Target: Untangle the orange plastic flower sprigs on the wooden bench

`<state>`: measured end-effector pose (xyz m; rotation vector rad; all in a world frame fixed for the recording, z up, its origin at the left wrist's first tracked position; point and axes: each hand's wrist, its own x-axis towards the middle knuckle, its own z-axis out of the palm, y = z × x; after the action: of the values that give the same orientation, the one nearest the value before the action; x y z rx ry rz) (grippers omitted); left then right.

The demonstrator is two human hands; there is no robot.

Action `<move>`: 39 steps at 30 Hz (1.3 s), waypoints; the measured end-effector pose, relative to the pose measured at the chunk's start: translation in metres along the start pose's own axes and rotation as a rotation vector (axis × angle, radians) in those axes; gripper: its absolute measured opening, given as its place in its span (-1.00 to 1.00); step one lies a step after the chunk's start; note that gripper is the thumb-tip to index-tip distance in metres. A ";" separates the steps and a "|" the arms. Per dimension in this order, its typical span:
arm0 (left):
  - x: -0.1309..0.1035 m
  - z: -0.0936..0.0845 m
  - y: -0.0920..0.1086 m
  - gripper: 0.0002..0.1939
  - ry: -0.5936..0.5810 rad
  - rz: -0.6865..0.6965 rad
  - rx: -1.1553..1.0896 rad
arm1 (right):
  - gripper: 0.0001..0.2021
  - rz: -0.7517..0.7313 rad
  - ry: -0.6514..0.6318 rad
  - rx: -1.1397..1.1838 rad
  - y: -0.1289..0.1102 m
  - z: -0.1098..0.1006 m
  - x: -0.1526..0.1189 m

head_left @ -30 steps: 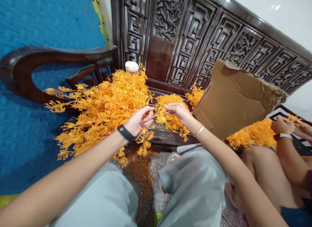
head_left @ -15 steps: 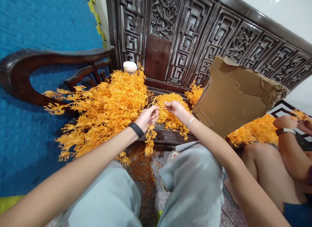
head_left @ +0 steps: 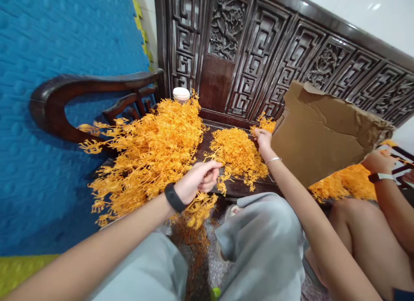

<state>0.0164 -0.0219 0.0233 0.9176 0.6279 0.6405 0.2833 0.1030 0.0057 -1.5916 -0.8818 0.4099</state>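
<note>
Left hand out over the front of the bench seat, just in front of the gap between two orange heaps. Fingers curled in, thumb pressed flat along the index finger; closed on an orange sprig, with its frilled ends dangling below the fist. Black wristband above it.

Right hand farther along and higher, beside a small orange clump against the backrest. Thumb and fingertips drawn close together, nearly meeting; impossible to say from here whether pinched on a strand or only near one. Thin silver bracelet on that wrist.

Main stock of orange sprigs in a large pile at the left end of the bench, spilling past the armrest and over the front edge. Lower, rounder heap on the seat between the hands. White-lidded cup behind the large pile, partly hidden.

Cardboard sheet tilted up right of the right hand, torn along its far edge. More orange showing below it.

At far right, a co-worker's hand with an orange piece at the fingers, light-faced band on the wrist.

Carved dark backrest behind everything. Blue textured mat at left. Brownish strands scattered on the speckled floor, between legs in pale grey-blue trousers.
</note>
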 end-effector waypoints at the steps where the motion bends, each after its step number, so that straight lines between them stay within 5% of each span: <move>1: -0.008 0.002 0.001 -0.60 -0.016 0.020 0.030 | -0.87 -0.069 -0.057 -0.053 0.011 -0.005 0.003; 7: -0.027 -0.006 0.005 -0.61 0.016 0.054 0.105 | -0.85 -0.116 -0.030 -0.212 0.052 -0.005 0.006; 13: -0.015 -0.026 0.006 -0.61 0.090 0.085 0.084 | -0.85 -0.230 -0.086 -0.306 0.048 0.000 0.007; 18: -0.004 -0.041 0.012 -0.60 0.083 0.131 -0.011 | -0.79 -0.314 -0.011 -0.292 0.034 0.007 -0.007; 20: -0.003 -0.044 0.014 -0.59 0.080 0.147 -0.022 | -0.70 -0.272 -0.133 -0.183 0.020 0.012 -0.021; 24: 0.000 -0.045 0.017 -0.59 0.085 0.182 -0.028 | -0.56 -0.253 -0.689 -0.039 -0.018 0.018 -0.062; 27: 0.003 -0.044 0.017 -0.59 0.082 0.189 -0.026 | -0.59 -0.335 -1.047 -0.069 -0.043 0.018 -0.093; 30: 0.009 -0.045 0.017 -0.60 0.074 0.198 -0.012 | -0.67 -0.476 -1.232 -0.157 -0.057 0.019 -0.114; 35: 0.023 -0.054 0.015 -0.63 0.096 0.248 0.012 | -0.75 -0.711 -1.133 -0.256 -0.062 0.025 -0.124; 39: 0.026 -0.060 0.016 -0.65 0.141 0.273 0.002 | -0.80 -0.624 -0.956 -0.045 -0.060 0.029 -0.124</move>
<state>-0.0139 0.0349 0.0037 0.9742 0.6343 0.9552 0.1640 0.0327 0.0304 -1.0206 -2.0427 0.7052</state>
